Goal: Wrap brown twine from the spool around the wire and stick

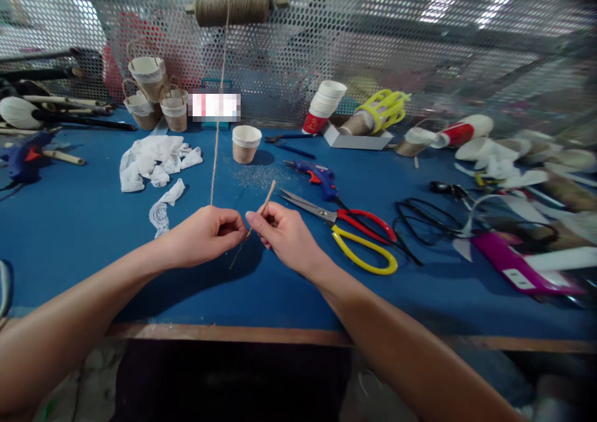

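Twine runs down from a spool at the back to my left hand, whose fingers are pinched on it. My right hand is closed on a short, thin tan piece that looks like a twine-wrapped strip. Its upper end sticks out above my thumb, and a thin tail hangs between the two hands. The fingertips nearly meet over the table, and their exact grip is partly hidden. Large scissors with one red and one yellow handle lie beside my right hand. A twine-wrapped paper cup stands beyond.
On the blue table lie white lace, a blue glue gun and pliers. Handled cups and stacked paper cups stand at the back. Cables and a purple power strip clutter the right; another glue gun is left.
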Tool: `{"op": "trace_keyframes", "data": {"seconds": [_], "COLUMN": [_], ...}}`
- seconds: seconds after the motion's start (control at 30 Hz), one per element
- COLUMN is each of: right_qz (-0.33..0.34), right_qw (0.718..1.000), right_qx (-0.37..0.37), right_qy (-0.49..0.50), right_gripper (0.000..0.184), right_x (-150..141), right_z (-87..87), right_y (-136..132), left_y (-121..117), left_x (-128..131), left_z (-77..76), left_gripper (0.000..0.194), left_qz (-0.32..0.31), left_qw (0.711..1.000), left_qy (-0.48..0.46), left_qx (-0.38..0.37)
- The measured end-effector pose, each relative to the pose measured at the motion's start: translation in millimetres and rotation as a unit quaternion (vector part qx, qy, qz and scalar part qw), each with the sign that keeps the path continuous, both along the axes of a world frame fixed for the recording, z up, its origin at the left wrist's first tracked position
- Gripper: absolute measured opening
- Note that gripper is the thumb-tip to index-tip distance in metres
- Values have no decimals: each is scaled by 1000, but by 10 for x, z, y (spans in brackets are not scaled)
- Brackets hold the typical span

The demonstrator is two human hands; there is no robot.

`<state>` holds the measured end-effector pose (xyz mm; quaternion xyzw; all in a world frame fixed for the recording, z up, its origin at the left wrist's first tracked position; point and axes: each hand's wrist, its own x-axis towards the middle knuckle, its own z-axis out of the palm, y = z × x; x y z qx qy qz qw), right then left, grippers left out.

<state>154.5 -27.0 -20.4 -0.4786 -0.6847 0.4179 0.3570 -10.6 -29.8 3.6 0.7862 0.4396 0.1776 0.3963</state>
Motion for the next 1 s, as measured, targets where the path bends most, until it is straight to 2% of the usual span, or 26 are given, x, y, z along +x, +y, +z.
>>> {"op": "trace_keyframes", "data": {"seconds": [0.4,0.63,0.87,1.0], "right_qz": [-17,83,51,45], "right_qw": [1000,990,992,990], "right_qx": [2,-62,-77,-86], "right_qy": [-4,97,89,98], "right_gripper": [34,22,26,28], "right_x": [-9,20,18,14], "right_z": [18,68,39,31], "right_y": [-18,5,14,11], "left_y": [-9,15,41,38], "left_x": [20,19,-2,3], "left_z": [-33,-19,-20,-46], "left_gripper": [19,21,18,18], "left_qz": [11,4,-3,13], "left_qw": [998,993,993,989], "left_qy": [-43,-72,-71,-96], "left_qx": [-54,-94,-94,-113]}}
